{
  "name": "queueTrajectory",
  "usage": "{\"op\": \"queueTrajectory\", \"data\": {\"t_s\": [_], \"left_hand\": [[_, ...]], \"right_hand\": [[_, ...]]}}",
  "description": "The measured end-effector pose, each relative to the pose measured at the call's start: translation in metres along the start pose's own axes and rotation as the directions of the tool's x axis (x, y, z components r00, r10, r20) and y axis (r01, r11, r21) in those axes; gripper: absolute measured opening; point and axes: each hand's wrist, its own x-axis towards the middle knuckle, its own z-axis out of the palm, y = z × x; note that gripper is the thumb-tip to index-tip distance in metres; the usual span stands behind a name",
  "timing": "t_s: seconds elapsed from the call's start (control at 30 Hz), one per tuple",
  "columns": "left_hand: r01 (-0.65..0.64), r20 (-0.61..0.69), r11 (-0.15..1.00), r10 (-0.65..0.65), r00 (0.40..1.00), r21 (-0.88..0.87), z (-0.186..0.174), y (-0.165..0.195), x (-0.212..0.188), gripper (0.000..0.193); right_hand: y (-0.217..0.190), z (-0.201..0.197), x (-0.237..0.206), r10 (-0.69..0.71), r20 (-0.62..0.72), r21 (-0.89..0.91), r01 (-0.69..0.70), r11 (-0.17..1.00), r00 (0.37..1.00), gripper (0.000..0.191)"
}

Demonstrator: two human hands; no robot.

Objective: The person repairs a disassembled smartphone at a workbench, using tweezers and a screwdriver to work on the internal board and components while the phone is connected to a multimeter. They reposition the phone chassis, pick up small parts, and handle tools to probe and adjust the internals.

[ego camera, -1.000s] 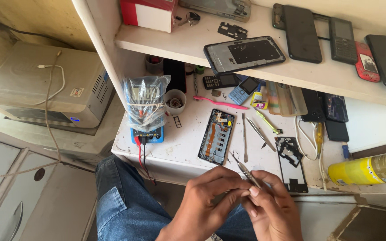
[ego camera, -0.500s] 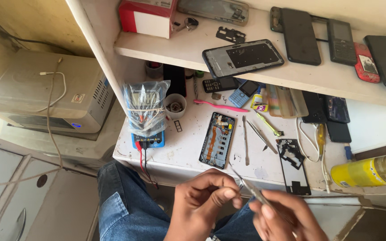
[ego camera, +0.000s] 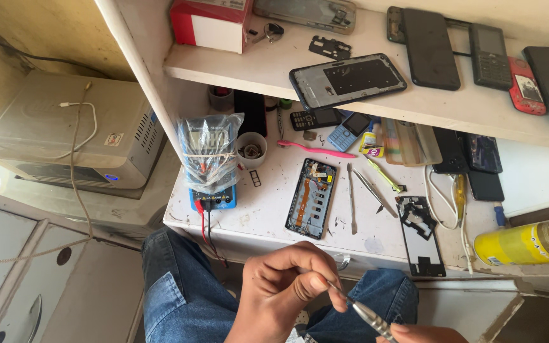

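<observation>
The tip of a metal tool point(ego camera: 365, 311) is pinched between the thumb and curled fingers of the left hand point(ego camera: 287, 289), low in the view over the lap. The tool runs down and to the right from that hand to the right hand point(ego camera: 424, 333), of which only a sliver is seen at the bottom edge; its fingers lie against the tool's lower end, but whether they are closed on it cannot be told.

Just above the left hand, on the white bench point(ego camera: 268, 203), an opened phone point(ego camera: 311, 198) is laid back-up with its inner parts exposed. To the right of it a spudger point(ego camera: 351, 197) and tweezers point(ego camera: 373, 190) are laid, and further right a black phone frame point(ego camera: 420, 234). Up and to the left of the left hand a multimeter point(ego camera: 210, 159) wrapped in a clear bag is seen. Far right of the hands a yellow can point(ego camera: 528, 241) is lying on its side.
</observation>
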Motion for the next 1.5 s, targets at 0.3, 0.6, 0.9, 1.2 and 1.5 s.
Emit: {"op": "queueTrajectory", "data": {"t_s": [0.3,0.6,0.9,1.2,1.5], "left_hand": [[0.057,0.002,0.997,-0.057,0.998,-0.046,0.002,0.002,0.001,0.013],[0.004,0.029,0.873,-0.021,0.999,0.488,-0.002,0.021,0.016,0.007],[-0.134,0.121,0.631,0.063,0.991,0.764,-0.03,0.007,0.05,0.015],[0.096,-0.045,0.895,-0.085,0.995,0.437,-0.058,-0.031,0.059,0.009],[0.19,-0.118,0.977,-0.201,0.972,-0.098,-0.053,-0.046,0.051,0.019]], "right_hand": [[0.008,0.0,-0.004,-0.116,0.002,-0.116,0.116,0.986,0.993,0.034],[-0.036,0.076,-0.073,-0.759,-0.07,-0.702,0.508,0.499,0.647,0.026],[-0.145,0.185,-0.113,-0.717,-0.246,-0.429,0.59,0.684,0.652,0.028],[-0.132,0.211,-0.081,-0.641,-0.328,-0.061,0.662,0.747,0.694,0.026],[-0.125,0.221,-0.089,-0.743,-0.413,-0.19,0.748,0.636,0.527,0.022]]}}
